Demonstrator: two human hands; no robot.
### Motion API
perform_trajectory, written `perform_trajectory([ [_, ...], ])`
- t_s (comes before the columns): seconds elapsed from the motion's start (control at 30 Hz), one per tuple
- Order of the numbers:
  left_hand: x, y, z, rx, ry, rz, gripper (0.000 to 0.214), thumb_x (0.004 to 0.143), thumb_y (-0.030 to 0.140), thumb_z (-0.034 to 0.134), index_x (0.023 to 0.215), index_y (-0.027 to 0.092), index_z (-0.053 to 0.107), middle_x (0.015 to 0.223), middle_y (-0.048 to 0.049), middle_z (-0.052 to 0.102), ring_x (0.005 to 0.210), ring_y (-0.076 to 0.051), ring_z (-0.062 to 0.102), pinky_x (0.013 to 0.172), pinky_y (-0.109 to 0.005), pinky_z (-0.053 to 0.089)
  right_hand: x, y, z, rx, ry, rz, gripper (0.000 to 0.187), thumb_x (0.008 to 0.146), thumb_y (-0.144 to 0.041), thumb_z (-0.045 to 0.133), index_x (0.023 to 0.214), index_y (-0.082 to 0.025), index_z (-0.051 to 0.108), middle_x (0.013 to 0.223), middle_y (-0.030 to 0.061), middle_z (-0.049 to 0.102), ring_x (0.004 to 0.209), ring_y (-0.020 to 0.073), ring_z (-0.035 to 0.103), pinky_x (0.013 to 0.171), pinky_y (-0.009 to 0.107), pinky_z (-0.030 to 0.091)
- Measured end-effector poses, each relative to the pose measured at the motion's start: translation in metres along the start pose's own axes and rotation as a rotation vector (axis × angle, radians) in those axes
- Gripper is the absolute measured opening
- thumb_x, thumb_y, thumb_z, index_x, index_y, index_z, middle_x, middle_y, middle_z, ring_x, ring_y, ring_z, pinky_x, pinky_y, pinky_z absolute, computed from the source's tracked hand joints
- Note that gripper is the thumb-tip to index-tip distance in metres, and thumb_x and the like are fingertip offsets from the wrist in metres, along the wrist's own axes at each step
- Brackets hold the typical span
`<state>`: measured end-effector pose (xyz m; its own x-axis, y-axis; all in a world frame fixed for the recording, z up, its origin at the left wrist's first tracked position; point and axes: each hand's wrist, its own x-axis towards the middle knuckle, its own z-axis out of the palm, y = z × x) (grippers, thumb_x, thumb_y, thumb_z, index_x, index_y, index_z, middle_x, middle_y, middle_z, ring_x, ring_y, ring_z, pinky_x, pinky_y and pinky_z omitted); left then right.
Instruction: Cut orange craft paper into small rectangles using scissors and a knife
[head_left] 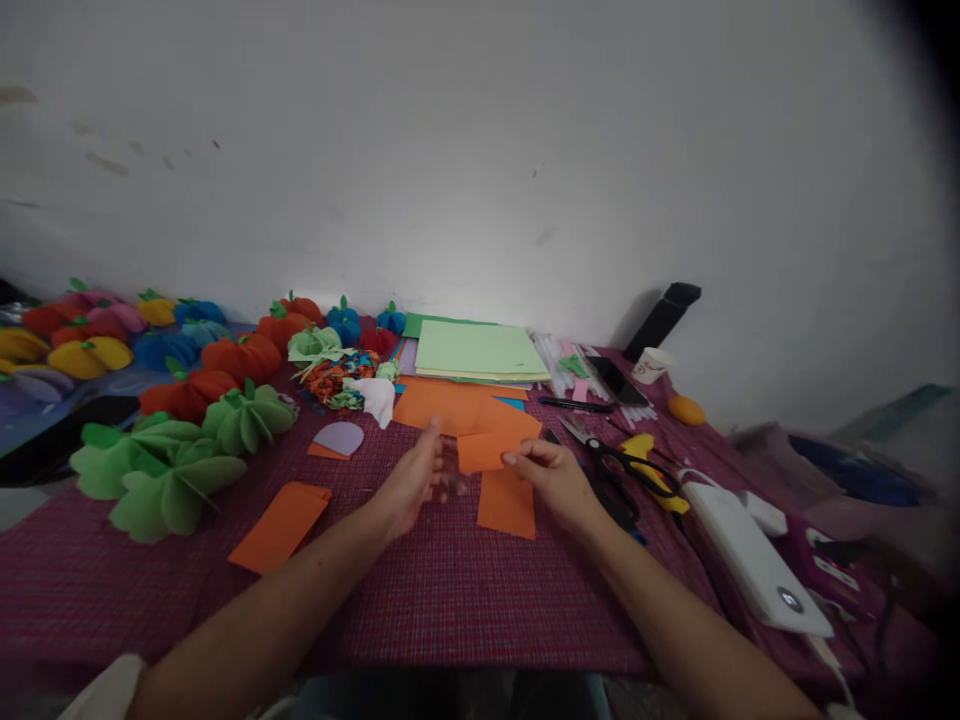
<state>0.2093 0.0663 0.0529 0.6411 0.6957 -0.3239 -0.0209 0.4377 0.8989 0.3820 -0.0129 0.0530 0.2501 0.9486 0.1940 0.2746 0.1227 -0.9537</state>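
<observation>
My right hand [559, 480] pinches a small folded orange paper piece [484, 452] just above the red checked cloth [420, 590]. My left hand [416, 480] hovers beside it, fingers partly stretched and slightly blurred, with nothing I can make out in it. Another orange paper piece [508, 505] lies flat under my right hand. A larger orange sheet [450, 405] lies behind both hands.
An orange strip [281, 525] lies at the left front, a lilac half-circle [339, 437] further back. Paper pumpkins [180, 450] in green, red, yellow and blue crowd the left. Green sheets [476, 350], black scissors [607, 465], a phone [616, 380] and a white power bank [754, 560] lie right.
</observation>
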Motion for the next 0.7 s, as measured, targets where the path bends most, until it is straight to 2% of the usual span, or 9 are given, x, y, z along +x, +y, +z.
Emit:
perform_trajectory([
  [0.1,-0.003,0.003,0.003,-0.001,-0.09,0.092,0.057,0.074,0.062,0.037,0.097,0.015,0.058,0.083,-0.0076,0.064,0.06,-0.013,0.057,0.052,-0.022,0.036,0.001,0.001,0.001,0.153,-0.001,0.146,0.025,0.068,-0.035,0.063,0.057,-0.015,0.052,0.052,-0.0047,0.043,0.05,0.0068,0.036,0.049,0.021,0.026],
  [0.2,-0.005,-0.001,0.008,0.131,-0.14,0.183,0.043,0.068,0.047,0.059,0.093,0.013,0.063,0.08,-0.0062,0.065,0.065,-0.013,0.057,0.057,-0.022,0.037,-0.002,-0.004,0.004,0.227,-0.023,0.173,0.025,0.066,-0.035,0.065,0.058,-0.015,0.053,0.053,-0.0047,0.044,0.05,0.0066,0.036,0.049,0.021,0.027],
  [0.27,-0.004,-0.005,0.01,0.198,-0.139,0.235,0.037,0.063,0.036,0.067,0.089,0.011,0.065,0.079,-0.0053,0.066,0.069,-0.014,0.057,0.061,-0.023,0.039,-0.003,-0.006,0.005,0.244,-0.034,0.174,0.025,0.065,-0.036,0.065,0.057,-0.015,0.053,0.052,-0.0048,0.045,0.049,0.0066,0.036,0.049,0.021,0.027],
  [0.37,0.0,-0.011,0.01,0.283,-0.099,0.257,0.032,0.063,0.033,0.066,0.085,0.01,0.066,0.074,-0.0048,0.066,0.065,-0.015,0.056,0.062,-0.025,0.041,-0.003,-0.008,0.006,0.253,-0.033,0.172,0.026,0.064,-0.036,0.066,0.056,-0.015,0.053,0.051,-0.0052,0.044,0.049,0.0063,0.035,0.049,0.021,0.027],
  [0.53,0.001,-0.01,0.007,0.369,-0.028,0.293,0.025,0.065,0.034,0.063,0.064,0.009,0.065,0.057,-0.0027,0.061,0.053,-0.011,0.051,0.054,-0.023,0.038,-0.003,-0.007,0.006,0.261,-0.037,0.175,0.026,0.064,-0.036,0.066,0.056,-0.015,0.053,0.052,-0.0049,0.047,0.049,0.0066,0.038,0.049,0.02,0.03],
  [0.6,-0.001,-0.008,0.008,0.336,-0.033,0.273,0.024,0.066,0.033,0.062,0.063,0.009,0.065,0.057,-0.0026,0.061,0.052,-0.01,0.05,0.053,-0.022,0.038,-0.004,-0.007,0.006,0.268,-0.072,0.175,0.023,0.066,-0.035,0.066,0.059,-0.015,0.056,0.056,-0.0038,0.051,0.051,0.0075,0.043,0.052,0.021,0.034],
  [0.7,-0.004,-0.005,0.01,0.3,-0.039,0.231,0.023,0.067,0.033,0.062,0.065,0.01,0.064,0.056,-0.0018,0.06,0.05,-0.009,0.049,0.051,-0.02,0.036,-0.006,-0.006,0.008,0.279,-0.194,0.172,0.019,0.067,-0.034,0.065,0.071,-0.015,0.062,0.066,-0.0007,0.059,0.06,0.011,0.051,0.061,0.024,0.04],
])
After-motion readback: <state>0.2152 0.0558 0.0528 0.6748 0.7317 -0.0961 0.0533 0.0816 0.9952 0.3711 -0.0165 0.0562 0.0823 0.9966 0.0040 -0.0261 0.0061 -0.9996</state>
